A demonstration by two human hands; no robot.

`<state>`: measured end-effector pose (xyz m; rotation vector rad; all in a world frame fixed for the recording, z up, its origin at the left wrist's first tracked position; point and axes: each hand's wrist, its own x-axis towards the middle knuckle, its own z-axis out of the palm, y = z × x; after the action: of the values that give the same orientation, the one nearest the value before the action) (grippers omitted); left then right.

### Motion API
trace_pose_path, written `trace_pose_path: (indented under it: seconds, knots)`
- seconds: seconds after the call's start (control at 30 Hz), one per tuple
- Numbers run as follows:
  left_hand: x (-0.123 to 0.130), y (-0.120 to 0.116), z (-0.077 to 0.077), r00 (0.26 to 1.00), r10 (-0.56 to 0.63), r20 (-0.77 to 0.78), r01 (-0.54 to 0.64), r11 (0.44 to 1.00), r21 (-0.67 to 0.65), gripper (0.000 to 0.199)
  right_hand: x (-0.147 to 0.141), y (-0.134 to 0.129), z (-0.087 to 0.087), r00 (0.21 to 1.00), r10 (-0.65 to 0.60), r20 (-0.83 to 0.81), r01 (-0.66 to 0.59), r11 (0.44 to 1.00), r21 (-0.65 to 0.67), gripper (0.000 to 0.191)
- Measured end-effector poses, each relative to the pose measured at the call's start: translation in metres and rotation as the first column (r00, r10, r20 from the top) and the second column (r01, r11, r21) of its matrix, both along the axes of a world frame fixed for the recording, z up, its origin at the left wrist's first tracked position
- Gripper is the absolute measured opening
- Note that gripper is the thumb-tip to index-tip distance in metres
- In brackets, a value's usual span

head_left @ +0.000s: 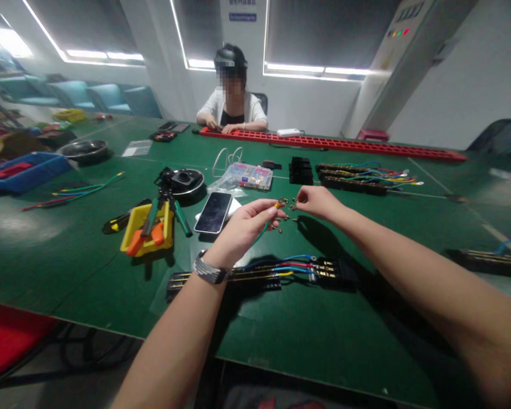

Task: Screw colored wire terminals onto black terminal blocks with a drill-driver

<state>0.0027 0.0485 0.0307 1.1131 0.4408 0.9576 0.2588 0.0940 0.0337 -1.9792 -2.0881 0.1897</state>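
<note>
My left hand (255,218), with a watch on its wrist, pinches a green-yellow wire (262,232) near the middle of the table. Just to its right, my right hand (313,200) has its fingertips together beside small brass pieces (293,220); what it holds, if anything, is too small to name. Closer to me, under both hands, lies a black terminal block (331,271) joined by blue, red and yellow wires to a black strip with brass bars (255,276). A phone (213,213) rests left of my left hand.
A yellow bin (166,241) with tools stands at the left, near a round dish (191,184). A parts box (253,176) and wired strips (357,179) lie further back. Across the table, a person (234,108) sits behind a red rack (344,145).
</note>
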Motion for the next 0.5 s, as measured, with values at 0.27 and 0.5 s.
trace_pose_path:
  seconds: [0.27,0.5]
  knots:
    - [0.015,-0.016,-0.009,0.913,0.151,-0.379,0.044,0.887,0.459,0.025,-0.008,-0.091,0.029,0.748,0.112,-0.654,-0.148,0.989,0.0,0.021]
    - [0.002,-0.116,0.003,0.892,0.417,-0.175,-0.105,0.569,0.816,0.033,0.003,-0.172,0.019,0.59,0.043,-0.806,0.006,0.998,0.058,0.031]
